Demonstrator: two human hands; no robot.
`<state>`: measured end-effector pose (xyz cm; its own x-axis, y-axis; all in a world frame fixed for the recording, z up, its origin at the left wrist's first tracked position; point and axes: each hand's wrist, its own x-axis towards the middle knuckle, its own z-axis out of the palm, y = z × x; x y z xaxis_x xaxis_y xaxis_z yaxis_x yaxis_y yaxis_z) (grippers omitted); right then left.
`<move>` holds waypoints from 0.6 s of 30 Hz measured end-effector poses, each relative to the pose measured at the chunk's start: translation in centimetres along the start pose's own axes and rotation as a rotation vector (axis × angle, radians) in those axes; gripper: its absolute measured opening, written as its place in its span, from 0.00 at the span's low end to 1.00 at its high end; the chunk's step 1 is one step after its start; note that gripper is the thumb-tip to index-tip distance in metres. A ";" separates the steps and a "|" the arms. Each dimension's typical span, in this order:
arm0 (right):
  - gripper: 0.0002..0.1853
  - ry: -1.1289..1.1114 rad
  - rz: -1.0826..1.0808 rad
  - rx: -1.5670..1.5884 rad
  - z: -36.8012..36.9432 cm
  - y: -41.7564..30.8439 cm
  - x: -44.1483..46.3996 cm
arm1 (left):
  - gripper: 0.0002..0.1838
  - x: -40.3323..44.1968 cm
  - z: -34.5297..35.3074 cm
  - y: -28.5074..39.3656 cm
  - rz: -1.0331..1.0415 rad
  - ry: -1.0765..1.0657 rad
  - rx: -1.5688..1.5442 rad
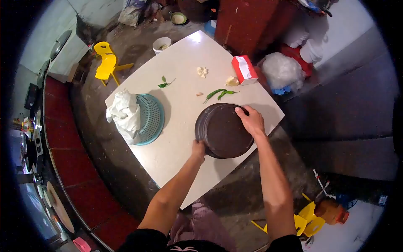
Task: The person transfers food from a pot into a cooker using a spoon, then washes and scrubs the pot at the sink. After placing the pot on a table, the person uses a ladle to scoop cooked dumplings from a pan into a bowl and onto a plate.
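Both my hands are on a thick, dark, round chopping board (228, 132) at the near side of the white table. My left hand (199, 150) grips its lower left side, with most of the fingers hidden behind the edge. At the upper right rim, my right hand (252, 121) has its thumb on the top face and its fingers around the side. Just beyond the board lie green chillies (220, 94), a small clove-like piece (199, 94), a pale knobbly piece like ginger (231, 81) and a garlic-like clump (202, 72).
On the table (180, 111) stand a teal basket (152, 119) with a white bag (126, 113) against it, and a red tissue box (244, 70). A green sprig (166, 82) lies farther back. Yellow chairs (106, 63) and a white bucket (162, 44) are on the floor.
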<state>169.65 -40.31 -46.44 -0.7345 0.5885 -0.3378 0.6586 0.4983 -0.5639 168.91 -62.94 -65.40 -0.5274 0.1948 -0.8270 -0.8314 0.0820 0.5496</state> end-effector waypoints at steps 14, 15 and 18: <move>0.27 0.100 0.018 0.005 2.3 0.7 1.7 | 0.30 11.3 -0.4 -4.5 -0.099 0.118 -0.289; 0.27 0.108 0.013 0.013 2.4 0.5 1.4 | 0.31 10.5 0.3 -3.7 -0.109 0.126 -0.310; 0.26 0.167 -0.050 0.044 3.5 1.3 1.7 | 0.36 11.2 1.4 -3.7 -0.112 0.070 -0.406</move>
<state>168.66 -40.95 -50.39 -0.7265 0.6629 -0.1808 0.6113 0.5035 -0.6105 166.38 -59.67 -76.53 -0.4293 0.1390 -0.8924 -0.8780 -0.2958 0.3763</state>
